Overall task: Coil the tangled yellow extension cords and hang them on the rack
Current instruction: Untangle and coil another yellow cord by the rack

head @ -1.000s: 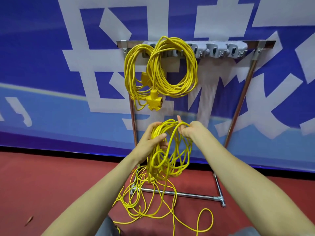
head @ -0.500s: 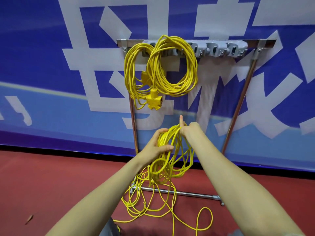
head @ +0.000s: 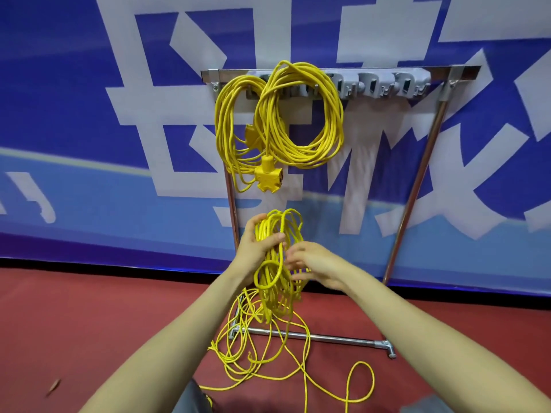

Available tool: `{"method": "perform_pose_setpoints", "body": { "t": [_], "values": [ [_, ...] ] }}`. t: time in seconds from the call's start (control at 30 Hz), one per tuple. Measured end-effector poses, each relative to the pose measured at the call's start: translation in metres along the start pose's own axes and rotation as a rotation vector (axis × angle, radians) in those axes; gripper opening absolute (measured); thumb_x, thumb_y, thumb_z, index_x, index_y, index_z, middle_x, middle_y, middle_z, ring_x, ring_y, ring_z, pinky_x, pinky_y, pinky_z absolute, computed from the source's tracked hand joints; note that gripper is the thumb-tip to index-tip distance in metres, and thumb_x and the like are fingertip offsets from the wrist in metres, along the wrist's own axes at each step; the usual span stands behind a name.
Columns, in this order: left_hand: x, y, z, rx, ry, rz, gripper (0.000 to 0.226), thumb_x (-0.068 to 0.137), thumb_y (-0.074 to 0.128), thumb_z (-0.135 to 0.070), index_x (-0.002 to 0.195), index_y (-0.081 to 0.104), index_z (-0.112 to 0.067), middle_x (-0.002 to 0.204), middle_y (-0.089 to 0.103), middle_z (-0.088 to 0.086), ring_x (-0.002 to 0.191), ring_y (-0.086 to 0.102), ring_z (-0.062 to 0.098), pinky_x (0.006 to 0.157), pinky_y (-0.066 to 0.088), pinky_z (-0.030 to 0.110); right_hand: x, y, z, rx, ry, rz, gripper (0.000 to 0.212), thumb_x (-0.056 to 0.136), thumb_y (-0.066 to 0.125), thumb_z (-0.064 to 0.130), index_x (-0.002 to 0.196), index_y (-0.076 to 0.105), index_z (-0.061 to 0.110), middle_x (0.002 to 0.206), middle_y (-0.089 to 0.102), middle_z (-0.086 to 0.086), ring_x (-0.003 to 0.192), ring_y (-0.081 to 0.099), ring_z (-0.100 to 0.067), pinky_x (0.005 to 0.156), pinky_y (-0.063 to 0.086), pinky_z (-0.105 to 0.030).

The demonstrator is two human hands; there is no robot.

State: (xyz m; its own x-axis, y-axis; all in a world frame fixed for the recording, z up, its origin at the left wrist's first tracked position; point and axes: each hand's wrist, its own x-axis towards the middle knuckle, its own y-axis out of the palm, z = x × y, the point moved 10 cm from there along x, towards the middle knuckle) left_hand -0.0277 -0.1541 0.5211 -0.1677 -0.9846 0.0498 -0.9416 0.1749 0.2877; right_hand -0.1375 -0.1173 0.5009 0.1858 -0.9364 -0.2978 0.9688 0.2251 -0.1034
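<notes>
Cord (head: 269, 296) looks light and floppy, probably best gripped at the bunched top, where it's clamped by the left hand (head: 256, 248); right hand (head: 316, 263) is spread open beside it.

Indoor sports hall, red court floor (head: 89, 323), big blue printed banner (head: 74, 99) behind

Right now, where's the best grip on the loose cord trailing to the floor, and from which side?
Take the loose cord just under the coil, where it hangs free; lower down it lies in overlapping loops. Come from the right: the left hand grips the coil's left side, while the right hand is open beside it.
</notes>
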Motion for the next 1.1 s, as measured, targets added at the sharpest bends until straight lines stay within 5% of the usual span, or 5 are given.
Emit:
{"method": "perform_pose_setpoints", "body": {
  "t": [0.5, 0.63, 0.8, 0.97, 1.1],
  "values": [
    [0.000, -0.023, -0.003, -0.055, -0.011, -0.097, 0.046, 0.089, 0.060, 0.006, 0.124, 0.041, -0.016, 0.079, 0.061, 0.009, 0.058, 0.064, 0.017, 0.052, 0.055, 0.027, -0.009, 0.000, 0.031, -0.340, -0.410, -0.041, 0.005, 0.091, 0.058, 0.009, 0.093, 0.062, 0.011, 0.069, 0.042, -0.001, 0.051, 0.037, 0.001, 0.055, 0.031, -0.014],
    [0.002, -0.026, -0.009, -0.045, -0.015, -0.097, 0.046, 0.090, 0.059, 0.005, 0.127, 0.041, -0.016, 0.081, 0.061, 0.011, 0.056, 0.063, 0.015, 0.051, 0.055, 0.027, -0.012, -0.012, 0.040, -0.518, -0.483, -0.046, 0.019, 0.089, 0.063, 0.030, 0.104, 0.065, 0.041, 0.054, 0.035, 0.008, 0.050, 0.030, -0.005, 0.052, 0.024, -0.019],
    [0.004, -0.016, -0.008, -0.001, -0.053, -0.070, 0.045, 0.091, 0.058, 0.005, 0.126, 0.042, -0.019, 0.089, 0.065, 0.011, 0.058, 0.068, 0.014, 0.053, 0.056, 0.027, -0.012, 0.002, 0.049, -0.549, -0.499, -0.045, 0.023, 0.096, 0.051, 0.027, 0.113, 0.066, 0.026, 0.086, 0.069, 0.015, 0.078, 0.062, 0.000, 0.077, 0.047, -0.022],
    [0.002, -0.013, -0.002, -0.015, -0.090, -0.073, 0.047, 0.092, 0.058, 0.003, 0.130, 0.039, -0.016, 0.087, 0.061, 0.008, 0.056, 0.065, 0.011, 0.052, 0.055, 0.024, -0.009, -0.001, 0.048, -0.616, -0.486, -0.106, 0.023, 0.075, 0.059, 0.063, 0.086, 0.063, 0.043, 0.067, 0.062, 0.008, 0.066, 0.055, -0.006, 0.072, 0.045, -0.032],
    [0.003, -0.016, 0.001, -0.074, -0.076, -0.094, 0.046, 0.092, 0.060, -0.002, 0.129, 0.036, -0.015, 0.082, 0.059, 0.010, 0.055, 0.062, 0.013, 0.053, 0.055, 0.025, -0.008, -0.012, 0.042, -0.582, -0.484, -0.159, 0.020, 0.078, 0.062, 0.038, 0.098, 0.063, 0.043, 0.067, 0.068, 0.009, 0.064, 0.063, -0.003, 0.076, 0.053, -0.034]
  ]
}}
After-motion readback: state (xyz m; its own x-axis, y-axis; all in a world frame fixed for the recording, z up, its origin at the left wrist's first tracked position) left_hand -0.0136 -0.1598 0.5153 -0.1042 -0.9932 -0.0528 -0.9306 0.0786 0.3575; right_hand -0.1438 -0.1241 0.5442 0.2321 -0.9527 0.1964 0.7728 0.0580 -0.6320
